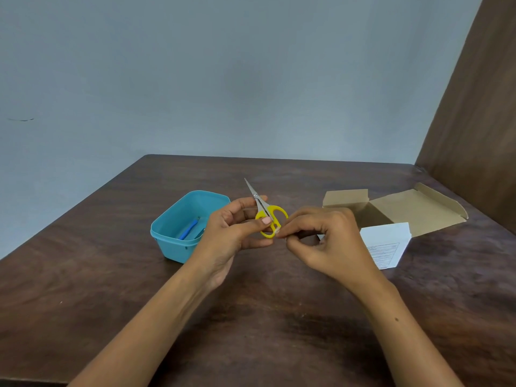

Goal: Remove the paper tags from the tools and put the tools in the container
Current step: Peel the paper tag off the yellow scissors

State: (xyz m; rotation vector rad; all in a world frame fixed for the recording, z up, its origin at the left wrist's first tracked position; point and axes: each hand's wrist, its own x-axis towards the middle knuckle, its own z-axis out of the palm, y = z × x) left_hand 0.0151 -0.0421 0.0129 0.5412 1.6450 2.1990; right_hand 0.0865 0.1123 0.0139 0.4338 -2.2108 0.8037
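White sheet's (386,244) print seems illegible.

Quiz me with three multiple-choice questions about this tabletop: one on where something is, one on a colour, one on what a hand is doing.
1. Where does the blue tool lie?
A. inside the container
B. in the cardboard box
C. on the printed paper

2. What colour are the handles of the scissors?
A. red
B. yellow
C. green

3. What is the left hand doing?
A. resting flat
B. holding the scissors
C. lifting the container

Answers:
1 A, it shows on the tub's floor.
2 B, both loops are yellow.
3 B, its fingers grip the handles while the right hand pinches at them.
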